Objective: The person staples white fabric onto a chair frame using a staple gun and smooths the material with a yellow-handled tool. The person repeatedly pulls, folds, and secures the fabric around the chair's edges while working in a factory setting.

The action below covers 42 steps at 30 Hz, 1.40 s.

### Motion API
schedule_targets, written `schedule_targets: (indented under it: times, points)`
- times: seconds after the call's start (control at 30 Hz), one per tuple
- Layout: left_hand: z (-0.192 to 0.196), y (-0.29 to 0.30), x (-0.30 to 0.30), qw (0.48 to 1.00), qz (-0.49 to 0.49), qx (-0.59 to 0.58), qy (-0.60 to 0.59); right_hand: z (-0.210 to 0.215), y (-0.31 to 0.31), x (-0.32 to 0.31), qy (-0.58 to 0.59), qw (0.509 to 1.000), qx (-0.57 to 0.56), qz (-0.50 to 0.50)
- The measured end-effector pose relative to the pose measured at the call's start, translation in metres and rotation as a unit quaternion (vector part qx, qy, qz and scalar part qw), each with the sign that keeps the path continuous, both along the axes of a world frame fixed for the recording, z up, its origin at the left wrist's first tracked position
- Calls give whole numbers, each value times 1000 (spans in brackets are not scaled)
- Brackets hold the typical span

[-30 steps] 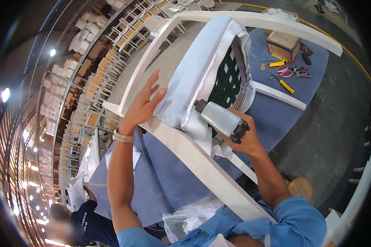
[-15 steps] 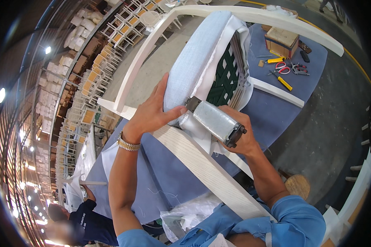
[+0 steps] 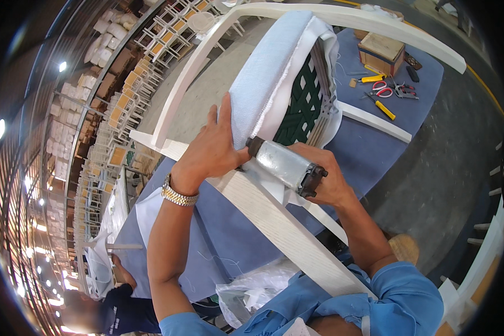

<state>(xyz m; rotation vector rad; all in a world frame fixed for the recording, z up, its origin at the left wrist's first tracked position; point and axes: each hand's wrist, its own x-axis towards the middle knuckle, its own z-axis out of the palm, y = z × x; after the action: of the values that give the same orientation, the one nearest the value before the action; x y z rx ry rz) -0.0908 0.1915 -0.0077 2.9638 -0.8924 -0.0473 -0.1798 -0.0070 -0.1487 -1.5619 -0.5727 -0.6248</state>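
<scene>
A chair with a pale wooden frame (image 3: 274, 224) lies tipped over in front of me. Its light blue upholstered seat (image 3: 269, 73) stands on edge, showing dark green webbing (image 3: 299, 106) and a loose white fabric edge. My left hand (image 3: 210, 148) rests with fingers stretched against the seat's lower left corner, the thumb beside the tool's nose. My right hand (image 3: 322, 168) grips a silver pneumatic staple gun (image 3: 283, 162), its handle mostly hidden by the palm. The gun's dark nose meets the fabric edge near the frame; exact contact cannot be made out.
On the blue-covered table (image 3: 207, 241) lie red-handled scissors (image 3: 382, 89), pliers (image 3: 404, 91), yellow-handled tools (image 3: 385, 110) and a wooden box (image 3: 382, 51). Clear plastic wrap (image 3: 257, 291) hangs near my body. Another person (image 3: 117, 308) is at the lower left; stacked chairs line the far left.
The staple gun and my right hand have shifted slightly left. My left hand has moved a little, its fingers more spread. The other person at lower left has moved lower.
</scene>
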Motion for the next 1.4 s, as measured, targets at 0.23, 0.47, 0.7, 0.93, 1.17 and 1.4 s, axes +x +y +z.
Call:
schedule_targets:
  times: [0.23,0.47,0.7,0.93,1.17,1.4]
  points:
    - [3,-7,-4,998,35,30,32,6,-5,2,23,1000,-3,21]
    - [-6,10,8,999,-45,-7,6,11,-4,-3,56,998,-8,28]
    - [19,18,29,943,6,-279,180,6,6,-15,-16,998,45,-48]
    - [-13,-1,20,988,-18,-151,-31,5,8,-21,18,1000,23,-3]
    - [-12,-2,12,988,-38,-138,-52,-4,15,-15,-1,1000,26,-13]
    - [-11,-2,12,989,-30,-135,-42,10,12,-19,48,999,-20,-5]
